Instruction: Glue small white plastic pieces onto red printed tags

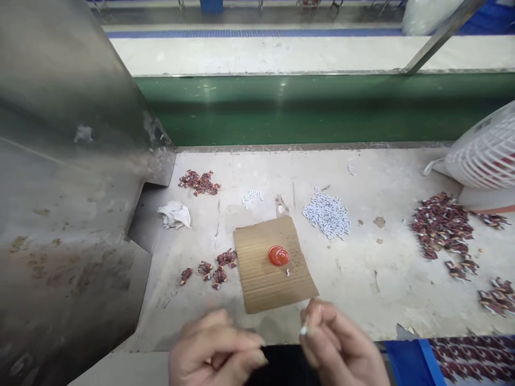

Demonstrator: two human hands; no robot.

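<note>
My right hand [340, 343] pinches a small white piece [303, 331] between thumb and fingertips, in front of the table's near edge. To its left, my left hand [217, 348] is closed in a pinch, slightly blurred; what it holds, if anything, cannot be made out. Just beyond both hands lies a brown cardboard sheet [261, 289]. On it stand a small cup of red-orange liquid [278, 256] and one small curved white piece [287, 273]. Several dark red-brown figurine-like pieces [219, 276] lie left of the cardboard. A pile of small pale curved pieces [326, 213] sits beyond it to the right.
A metal panel [72, 187] walls off the left side. Near it are a crumpled white cloth [175, 214] and a red-brown cluster [199, 182]. On the right are a larger red-brown pile [440, 225], a white basket [486, 161] and a blue tray [416, 364]. A green belt [301, 112] runs behind.
</note>
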